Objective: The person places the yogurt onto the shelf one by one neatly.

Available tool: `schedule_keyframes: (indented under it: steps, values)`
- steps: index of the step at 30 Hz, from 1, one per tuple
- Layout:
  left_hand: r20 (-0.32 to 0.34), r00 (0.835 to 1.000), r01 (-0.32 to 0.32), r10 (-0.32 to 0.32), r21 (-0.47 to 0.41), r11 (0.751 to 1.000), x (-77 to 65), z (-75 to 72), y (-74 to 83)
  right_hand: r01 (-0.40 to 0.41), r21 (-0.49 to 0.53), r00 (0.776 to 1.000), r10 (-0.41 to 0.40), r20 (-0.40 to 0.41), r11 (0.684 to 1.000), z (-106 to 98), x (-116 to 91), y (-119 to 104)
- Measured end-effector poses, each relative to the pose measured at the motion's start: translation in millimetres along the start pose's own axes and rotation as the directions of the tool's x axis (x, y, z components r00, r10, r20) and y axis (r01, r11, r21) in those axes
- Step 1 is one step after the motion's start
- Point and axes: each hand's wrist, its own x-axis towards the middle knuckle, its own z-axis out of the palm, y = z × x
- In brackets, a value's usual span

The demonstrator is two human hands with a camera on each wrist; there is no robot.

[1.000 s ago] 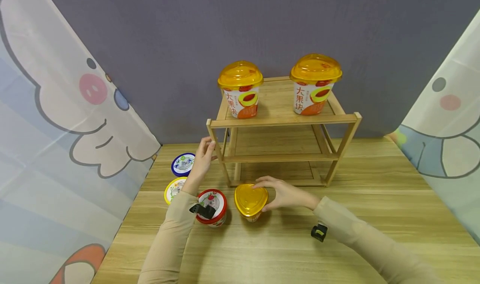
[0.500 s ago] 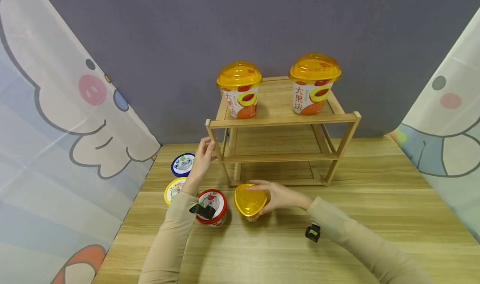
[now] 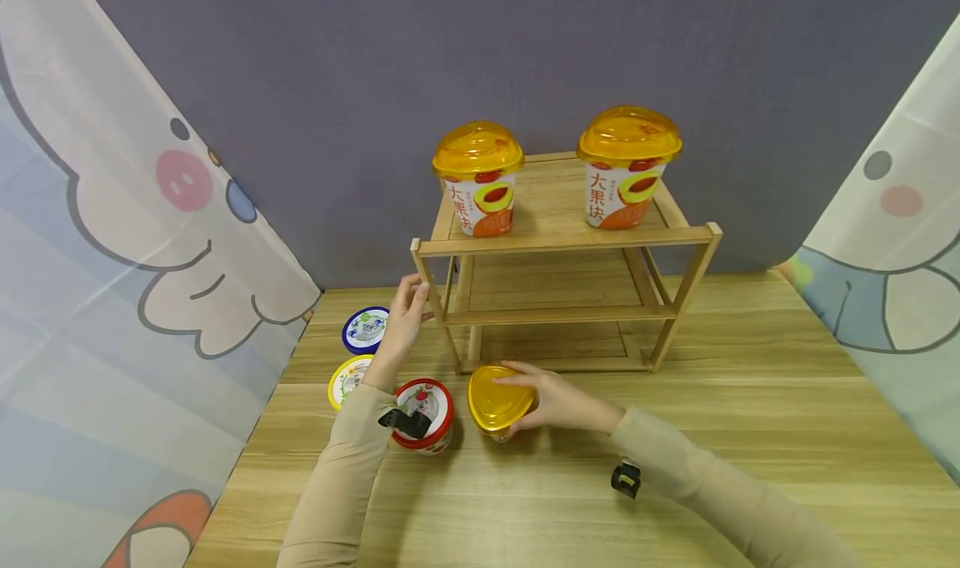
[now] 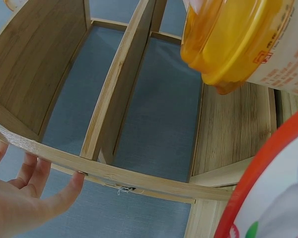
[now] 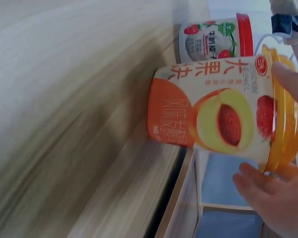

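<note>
In the head view my right hand (image 3: pixel 551 397) holds a yogurt cup (image 3: pixel 501 401) by its amber domed lid, in front of the rack. The right wrist view shows the thumb (image 5: pixel 290 84) and fingers on opposite sides of the lid (image 5: pixel 286 124); a halved peach is printed on the white and orange cup (image 5: pixel 208 106). My left hand (image 3: pixel 405 318) grips the left front post of a wooden rack (image 3: pixel 562 239). From the left wrist, its fingers and thumb (image 4: pixel 69 193) meet that post (image 4: pixel 134 173).
Two matching amber-lidded cups (image 3: pixel 480 181) (image 3: pixel 628 168) stand on the top shelf. Left of the held cup is a red-lidded tub (image 3: pixel 427 418), partly under my left wrist. Yellow-lidded (image 3: pixel 348 382) and blue-lidded (image 3: pixel 366 328) tubs stand farther left. A grey wall (image 3: pixel 337 135) rises behind.
My right hand has moved slightly left and drawn its thumb and fingers in around the lid. The cup has shifted very slightly. My left hand stays on the post.
</note>
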Motion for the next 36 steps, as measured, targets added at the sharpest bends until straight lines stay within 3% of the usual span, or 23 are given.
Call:
schedule_keyframes:
  steps: [13,22,26,31,33,36]
  values:
    - [0.003,1.0,-0.006,0.006,0.01,1.0,1.1,-0.8,-1.7,-0.168,-0.114,0.975,0.148,-0.164,0.979,18.1,-8.2,-23.7]
    - [-0.001,1.0,-0.004,0.004,0.011,1.0,0.1,0.1,-1.8,-0.213,-0.206,0.943,0.146,-0.299,0.955,33.5,-11.3,-30.5]
    - [0.003,1.0,0.009,-0.01,0.005,1.0,-2.4,1.7,5.3,-0.235,-0.249,0.932,0.144,-0.333,0.94,37.5,-10.7,-31.8]
    - [-0.001,1.0,0.009,-0.009,0.011,1.0,0.4,0.6,-1.9,-0.197,-0.28,0.946,0.108,-0.306,0.939,33.8,-10.0,-29.0]
    - [0.0,1.0,0.008,-0.008,0.003,1.0,0.3,0.5,-1.5,-0.152,-0.284,0.962,0.076,-0.261,0.947,28.0,-9.0,-26.6]
    - [-0.001,1.0,0.007,-0.007,0.002,1.0,-0.5,0.3,-0.5,-0.083,-0.212,0.986,0.05,-0.156,0.974,17.2,-5.2,-22.1]
